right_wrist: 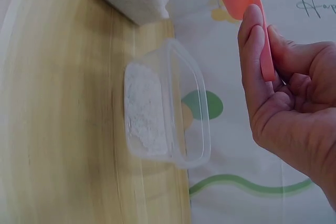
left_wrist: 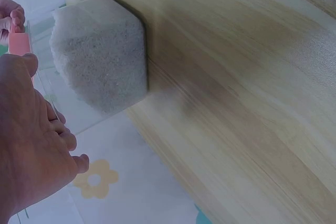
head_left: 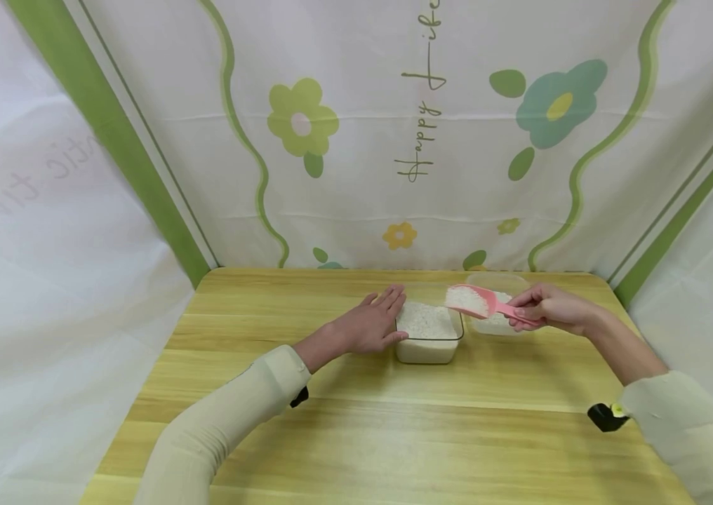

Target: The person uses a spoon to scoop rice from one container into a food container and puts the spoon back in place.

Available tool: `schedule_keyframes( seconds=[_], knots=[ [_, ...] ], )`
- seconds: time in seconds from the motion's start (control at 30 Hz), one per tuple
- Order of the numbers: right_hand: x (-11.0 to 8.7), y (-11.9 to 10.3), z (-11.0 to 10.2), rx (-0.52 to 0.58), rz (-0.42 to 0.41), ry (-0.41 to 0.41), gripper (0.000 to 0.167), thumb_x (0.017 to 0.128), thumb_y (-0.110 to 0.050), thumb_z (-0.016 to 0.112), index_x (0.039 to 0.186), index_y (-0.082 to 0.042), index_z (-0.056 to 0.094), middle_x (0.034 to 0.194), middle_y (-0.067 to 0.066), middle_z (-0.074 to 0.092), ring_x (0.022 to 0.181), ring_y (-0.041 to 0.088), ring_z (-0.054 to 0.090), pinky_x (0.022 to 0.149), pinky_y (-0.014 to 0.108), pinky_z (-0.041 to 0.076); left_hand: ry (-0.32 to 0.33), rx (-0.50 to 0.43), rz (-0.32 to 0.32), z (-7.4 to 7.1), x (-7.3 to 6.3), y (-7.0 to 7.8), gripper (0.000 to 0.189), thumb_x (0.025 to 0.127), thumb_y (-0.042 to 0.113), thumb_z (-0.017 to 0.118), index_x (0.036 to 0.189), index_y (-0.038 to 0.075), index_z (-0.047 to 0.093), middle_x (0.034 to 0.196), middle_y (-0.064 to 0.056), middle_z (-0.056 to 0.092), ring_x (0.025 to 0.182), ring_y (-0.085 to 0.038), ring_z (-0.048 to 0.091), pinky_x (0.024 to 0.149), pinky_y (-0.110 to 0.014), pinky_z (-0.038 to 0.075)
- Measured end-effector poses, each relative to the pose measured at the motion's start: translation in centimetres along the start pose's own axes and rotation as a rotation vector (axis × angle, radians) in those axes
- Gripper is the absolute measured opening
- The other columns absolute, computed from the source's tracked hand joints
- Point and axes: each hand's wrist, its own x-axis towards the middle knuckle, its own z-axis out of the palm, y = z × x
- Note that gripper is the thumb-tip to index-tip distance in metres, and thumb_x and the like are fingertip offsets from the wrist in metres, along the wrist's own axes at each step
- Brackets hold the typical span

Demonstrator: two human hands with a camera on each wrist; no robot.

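Note:
My right hand (head_left: 549, 308) grips the handle of a pink scoop (head_left: 492, 303) heaped with white grains. The scoop's front end overlaps the right rim of a square glass container (head_left: 427, 353) in the head view. White grains fill much of that container, whose clear wall rises above them in the left wrist view. My left hand (head_left: 374, 326) lies along the container's left side, fingers extended and thumb at the near rim. In the right wrist view, thumb and fingers pinch the scoop's handle (right_wrist: 266, 59); the scoop's front is cut off.
Behind the scoop stands a clear plastic tub (right_wrist: 206, 124) with a lower layer of white grains. Both containers rest on a wooden table (head_left: 356, 435), toward its back edge. A white curtain (head_left: 356, 196) with printed flowers hangs behind, and more curtain hangs at both sides.

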Motion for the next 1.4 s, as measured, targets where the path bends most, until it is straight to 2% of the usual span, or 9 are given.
schedule_keyframes(
  seconds=[0.17, 0.33, 0.6, 0.93, 1.07, 1.27, 1.4],
  knots=[
    [-1.2, 0.9, -0.8, 0.028, -0.005, 0.009, 0.031, 0.101, 0.003, 0.045, 0.114, -0.008, 0.071, 0.096, 0.002, 0.073, 0.088, 0.01, 0.072, 0.08, 0.024, 0.059, 0.002, 0.006, 0.002, 0.1, -0.1, 0.0, 0.08, 0.105, 0.059, 0.021, 0.161, 0.004, 0.003, 0.169, -0.013, -0.005, 0.157, -0.024, -0.003, 0.125, -0.047, 0.016],
    [-2.8, 1.8, -2.0, 0.066, -0.005, 0.033, 0.034, 0.103, 0.002, 0.044, 0.11, -0.016, 0.071, 0.097, 0.002, 0.073, 0.091, 0.012, 0.072, 0.082, 0.023, 0.058, 0.007, 0.004, 0.003, 0.0, 0.0, 0.1, 0.08, 0.105, 0.058, 0.022, 0.161, 0.004, 0.004, 0.169, -0.013, -0.004, 0.157, -0.025, -0.002, 0.125, -0.048, 0.017],
    [-4.9, 3.8, -4.0, 0.161, -0.028, 0.064, 0.037, 0.102, 0.007, 0.038, 0.115, -0.009, 0.068, 0.102, 0.005, 0.075, 0.094, 0.013, 0.073, 0.083, 0.023, 0.058, 0.003, 0.004, 0.006, 0.2, 0.1, 0.1, 0.081, 0.105, 0.06, 0.021, 0.161, 0.004, 0.002, 0.169, -0.013, -0.005, 0.157, -0.024, -0.004, 0.125, -0.048, 0.016],
    [-5.8, 5.9, -5.6, 0.191, 0.002, 0.108, 0.036, 0.101, 0.008, 0.04, 0.114, -0.009, 0.07, 0.101, 0.006, 0.076, 0.094, 0.014, 0.074, 0.082, 0.024, 0.059, 0.008, 0.002, 0.002, 0.1, 0.0, 0.1, 0.081, 0.105, 0.06, 0.022, 0.161, 0.004, 0.004, 0.169, -0.012, -0.006, 0.157, -0.024, -0.003, 0.125, -0.048, 0.016],
    [-6.1, 6.4, -5.7, 0.171, 0.012, 0.124, 0.032, 0.101, 0.008, 0.042, 0.117, -0.001, 0.069, 0.099, 0.006, 0.076, 0.092, 0.014, 0.074, 0.081, 0.024, 0.059, 0.014, -0.004, 0.008, 0.0, 0.0, 0.2, 0.082, 0.105, 0.06, 0.023, 0.161, 0.004, 0.002, 0.169, -0.013, -0.004, 0.157, -0.024, -0.003, 0.125, -0.048, 0.016],
    [-6.1, 6.9, -5.4, 0.1, 0.03, 0.142, 0.031, 0.101, 0.006, 0.043, 0.125, 0.017, 0.058, 0.098, 0.004, 0.076, 0.091, 0.012, 0.074, 0.079, 0.023, 0.059, 0.019, -0.014, 0.009, 0.2, -0.3, 0.3, 0.082, 0.105, 0.06, 0.023, 0.161, 0.003, 0.005, 0.169, -0.013, -0.003, 0.157, -0.024, -0.003, 0.125, -0.048, 0.017],
    [-5.9, 6.9, -5.4, 0.091, 0.027, 0.149, 0.031, 0.101, 0.006, 0.042, 0.125, 0.018, 0.058, 0.097, 0.004, 0.076, 0.091, 0.012, 0.074, 0.079, 0.023, 0.059, 0.026, -0.014, 0.006, 0.2, -0.3, 0.2, 0.081, 0.105, 0.06, 0.023, 0.161, 0.003, 0.006, 0.169, -0.013, -0.003, 0.157, -0.023, -0.003, 0.125, -0.048, 0.018]
  ],
)
